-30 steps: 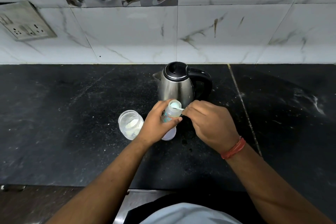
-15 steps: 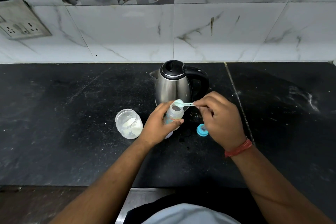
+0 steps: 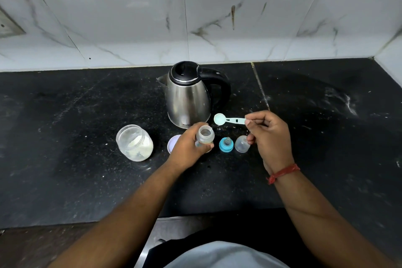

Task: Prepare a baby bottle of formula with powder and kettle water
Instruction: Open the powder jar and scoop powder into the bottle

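My left hand (image 3: 188, 148) grips a small clear baby bottle (image 3: 205, 135), open at the top, standing on the black counter. My right hand (image 3: 268, 137) pinches the handle of a pale green scoop (image 3: 228, 119), held level just right of and above the bottle mouth; its bowl looks empty. A steel kettle (image 3: 188, 98) with a black lid and handle stands right behind the bottle. To the left an open glass jar (image 3: 135, 142) holds white powder. A blue teat ring (image 3: 225, 144) and a clear cap (image 3: 241, 144) lie between my hands.
A pale round lid (image 3: 172, 144) lies partly hidden behind my left hand. The black stone counter (image 3: 65, 137) runs to a tiled wall (image 3: 217, 28) at the back and has white smears at the far right. A wall socket (image 3: 8, 26) shows at the upper left.
My right hand has drawn the scoop away from the bottle mouth to the right. The teat ring and clear cap, hidden before, now show between my hands.
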A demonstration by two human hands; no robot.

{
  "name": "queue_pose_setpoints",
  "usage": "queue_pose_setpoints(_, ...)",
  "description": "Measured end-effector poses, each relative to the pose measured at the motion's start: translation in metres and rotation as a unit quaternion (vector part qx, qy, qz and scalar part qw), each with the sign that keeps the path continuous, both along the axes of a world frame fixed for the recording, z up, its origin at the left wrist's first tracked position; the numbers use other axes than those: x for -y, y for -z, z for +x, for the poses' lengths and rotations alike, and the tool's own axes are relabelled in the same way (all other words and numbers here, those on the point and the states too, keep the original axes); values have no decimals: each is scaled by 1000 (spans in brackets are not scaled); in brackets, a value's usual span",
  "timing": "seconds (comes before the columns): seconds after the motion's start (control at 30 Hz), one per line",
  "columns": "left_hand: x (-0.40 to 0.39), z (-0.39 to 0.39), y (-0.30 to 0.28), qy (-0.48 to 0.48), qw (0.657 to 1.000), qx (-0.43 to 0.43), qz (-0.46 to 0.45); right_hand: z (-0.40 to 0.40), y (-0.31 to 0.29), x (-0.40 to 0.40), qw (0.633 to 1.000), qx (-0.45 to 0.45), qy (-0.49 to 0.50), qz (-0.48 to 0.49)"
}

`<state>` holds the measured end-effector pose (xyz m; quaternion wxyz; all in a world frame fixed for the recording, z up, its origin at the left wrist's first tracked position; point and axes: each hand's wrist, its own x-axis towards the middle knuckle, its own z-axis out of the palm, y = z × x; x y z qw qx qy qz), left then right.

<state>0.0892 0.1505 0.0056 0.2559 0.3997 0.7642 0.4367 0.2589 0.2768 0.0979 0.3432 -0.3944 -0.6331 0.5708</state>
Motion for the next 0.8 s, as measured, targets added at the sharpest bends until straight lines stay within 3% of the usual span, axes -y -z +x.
queue_pose_setpoints(0.57,2,-1,23,-8,998,52,-21,6,3,-4,999,-9,14,-46)
queue_pose_setpoints(0.8,37,-10,-4,-49,998,-23,40,-27,-4,9,997,-41,-24,-57)
